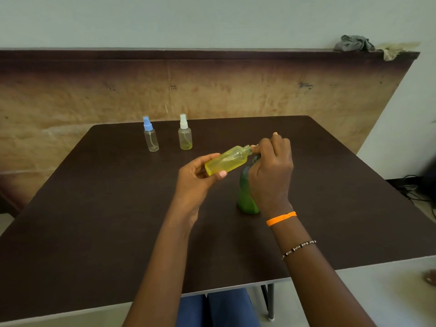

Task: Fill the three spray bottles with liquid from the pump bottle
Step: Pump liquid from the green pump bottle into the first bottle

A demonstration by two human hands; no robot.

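Head view looks down on a dark brown table (pixel 99 232) with three small spray bottles and a green pump bottle (pixel 246 194). Left hand (pixel 197 177) holds the yellow spray bottle (pixel 227 162) tilted, thumb and fingers curled round its base, neck pointing right toward the pump bottle's top. Right hand (pixel 271 168) covers the pump head, fingers curled at the yellow bottle's threaded neck; whether they pinch a cap or press the pump, I cannot tell. This bottle has no sprayer on and its tint hides any liquid level. Further back, the white-capped spray bottle (pixel 185 134) stands upright with a little yellowish liquid at the bottom, so it looks partly filled at best. Well to its left, the blue-capped spray bottle (pixel 150 135) stands capped and appears empty. I judge the task early to midway: two bottles likely need filling. No label, brand or writing can be read on any bottle
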